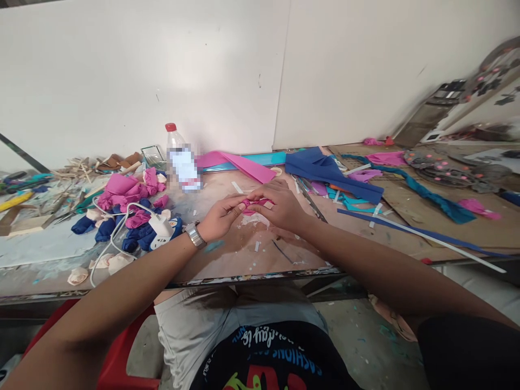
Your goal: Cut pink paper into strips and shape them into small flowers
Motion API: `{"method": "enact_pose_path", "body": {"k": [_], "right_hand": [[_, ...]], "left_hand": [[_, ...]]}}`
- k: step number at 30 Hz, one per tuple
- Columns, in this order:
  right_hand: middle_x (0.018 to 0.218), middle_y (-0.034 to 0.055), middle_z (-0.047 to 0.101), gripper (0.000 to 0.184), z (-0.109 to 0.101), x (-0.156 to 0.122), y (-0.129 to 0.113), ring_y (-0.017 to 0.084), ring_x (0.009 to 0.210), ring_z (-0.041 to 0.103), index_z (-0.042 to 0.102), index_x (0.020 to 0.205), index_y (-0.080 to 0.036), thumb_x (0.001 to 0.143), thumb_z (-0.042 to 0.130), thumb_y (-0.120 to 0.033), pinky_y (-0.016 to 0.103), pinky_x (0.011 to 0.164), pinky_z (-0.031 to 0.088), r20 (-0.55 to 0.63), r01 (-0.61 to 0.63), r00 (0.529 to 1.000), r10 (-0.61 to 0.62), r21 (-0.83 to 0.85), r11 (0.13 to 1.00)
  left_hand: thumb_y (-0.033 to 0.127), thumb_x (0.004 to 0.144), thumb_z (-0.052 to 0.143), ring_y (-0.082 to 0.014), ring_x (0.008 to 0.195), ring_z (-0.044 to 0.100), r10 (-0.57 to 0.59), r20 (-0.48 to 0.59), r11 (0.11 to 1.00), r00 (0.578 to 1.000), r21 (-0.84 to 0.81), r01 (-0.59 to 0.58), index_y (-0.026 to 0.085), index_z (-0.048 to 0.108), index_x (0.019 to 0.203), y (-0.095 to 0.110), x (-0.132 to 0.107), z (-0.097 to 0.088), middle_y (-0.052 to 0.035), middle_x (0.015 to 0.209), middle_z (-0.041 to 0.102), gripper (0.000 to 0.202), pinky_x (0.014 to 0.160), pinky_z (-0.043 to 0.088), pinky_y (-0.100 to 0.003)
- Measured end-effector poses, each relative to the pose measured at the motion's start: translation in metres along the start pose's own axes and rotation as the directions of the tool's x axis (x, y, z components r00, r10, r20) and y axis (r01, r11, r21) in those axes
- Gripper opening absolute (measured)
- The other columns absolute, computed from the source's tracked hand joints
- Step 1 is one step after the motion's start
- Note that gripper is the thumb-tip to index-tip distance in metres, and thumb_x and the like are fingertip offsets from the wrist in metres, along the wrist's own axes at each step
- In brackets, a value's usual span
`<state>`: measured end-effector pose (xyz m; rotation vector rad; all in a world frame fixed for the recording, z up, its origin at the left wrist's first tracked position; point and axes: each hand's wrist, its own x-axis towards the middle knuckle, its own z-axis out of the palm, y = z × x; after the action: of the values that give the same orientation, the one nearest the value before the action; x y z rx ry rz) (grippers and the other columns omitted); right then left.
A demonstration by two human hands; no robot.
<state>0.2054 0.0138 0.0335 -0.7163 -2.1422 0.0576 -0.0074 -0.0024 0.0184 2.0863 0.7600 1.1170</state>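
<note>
Both my hands meet over the middle of the table, pinching a small piece of crumpled pink crepe paper (257, 207) between them. My left hand (222, 215), with a metal watch (195, 235) at its wrist, is closed on the paper's left end. From the right, my right hand (280, 205) curls over the same piece, thumb and fingers on its other end. My fingers hide part of the paper. Just under it on the tabletop is a whitish patch. A folded pink strip (247, 163) and a dark blue paper piece (331, 170) lie beyond my hands.
To the left sit bunched pink paper pieces (122, 190), dark blue bundles (104, 230) and a white plug with its cable (161, 223). A red-capped bottle (171, 130) stands at the back beside a lit phone (186, 169). A long white strip (442, 242) crosses the right side.
</note>
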Motion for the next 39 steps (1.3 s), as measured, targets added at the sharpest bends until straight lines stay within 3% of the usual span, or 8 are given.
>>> {"method": "enact_pose_path", "body": {"k": [11, 18, 24, 28, 32, 39], "right_hand": [[0.088, 0.0012, 0.076, 0.019, 0.002, -0.002, 0.002, 0.021, 0.090, 0.067, 0.074, 0.097, -0.024, 0.089, 0.075, -0.041, 0.038, 0.092, 0.036, 0.050, 0.047, 0.998, -0.046, -0.016, 0.999], [0.097, 0.0023, 0.075, 0.022, 0.008, -0.005, 0.012, 0.020, 0.093, 0.066, 0.075, 0.112, -0.030, 0.095, 0.066, -0.040, 0.037, 0.089, 0.040, 0.058, 0.087, 0.994, -0.087, 0.015, 0.996], [0.099, 0.0036, 0.072, 0.018, 0.004, -0.001, 0.006, 0.022, 0.099, 0.064, 0.069, 0.099, -0.022, 0.094, 0.068, -0.040, 0.037, 0.093, 0.038, 0.103, 0.006, 0.995, -0.012, 0.060, 0.998], [0.096, 0.0037, 0.072, 0.023, 0.001, 0.001, 0.004, 0.022, 0.094, 0.064, 0.065, 0.095, -0.021, 0.094, 0.067, -0.044, 0.037, 0.090, 0.038, 0.044, -0.027, 0.999, 0.024, 0.057, 0.998], [0.092, 0.0036, 0.072, 0.025, 0.002, 0.001, 0.005, 0.022, 0.088, 0.063, 0.065, 0.092, -0.021, 0.095, 0.064, -0.046, 0.038, 0.088, 0.037, 0.022, -0.045, 0.999, 0.044, 0.042, 0.998], [0.090, 0.0034, 0.071, 0.027, 0.002, 0.001, 0.006, 0.021, 0.086, 0.062, 0.065, 0.092, -0.021, 0.095, 0.064, -0.048, 0.037, 0.086, 0.038, 0.014, -0.049, 0.999, 0.048, 0.038, 0.998]], "left_hand": [[0.047, 0.103, 0.045, -0.0280, 0.132, 0.054, 0.055, 0.111, 0.995, 0.992, -0.084, -0.045, 0.025, 0.067, 0.132, -0.003, -0.002, 0.000, -0.0095, 0.141, 0.062, 0.043, 0.117, 0.037, -0.047], [0.047, 0.102, 0.046, -0.0262, 0.121, 0.059, 0.012, 0.099, 0.998, 0.995, -0.069, -0.005, 0.021, 0.072, 0.121, -0.002, -0.001, -0.001, -0.0101, 0.134, 0.065, 0.041, 0.109, 0.042, -0.043], [0.049, 0.099, 0.054, -0.0233, 0.113, 0.061, -0.134, 0.087, 0.965, 0.987, -0.217, 0.150, 0.021, 0.062, 0.133, -0.006, -0.003, 0.004, -0.0101, 0.133, 0.064, 0.044, 0.094, 0.050, -0.035], [0.053, 0.092, 0.064, -0.0173, 0.095, 0.061, -0.270, 0.015, 0.903, 0.963, -0.342, 0.259, 0.019, 0.062, 0.117, -0.007, -0.003, 0.006, -0.0071, 0.112, 0.066, 0.042, 0.078, 0.050, -0.028], [0.053, 0.089, 0.068, -0.0129, 0.077, 0.055, -0.309, -0.080, 0.920, 0.948, -0.279, 0.276, 0.016, 0.063, 0.092, -0.007, -0.002, 0.004, -0.0018, 0.085, 0.061, 0.038, 0.071, 0.046, -0.026], [0.052, 0.086, 0.070, -0.0124, 0.073, 0.053, -0.311, -0.112, 0.924, 0.944, -0.268, 0.273, 0.016, 0.066, 0.088, -0.008, 0.000, 0.001, -0.0010, 0.082, 0.063, 0.036, 0.072, 0.045, -0.027]]}}
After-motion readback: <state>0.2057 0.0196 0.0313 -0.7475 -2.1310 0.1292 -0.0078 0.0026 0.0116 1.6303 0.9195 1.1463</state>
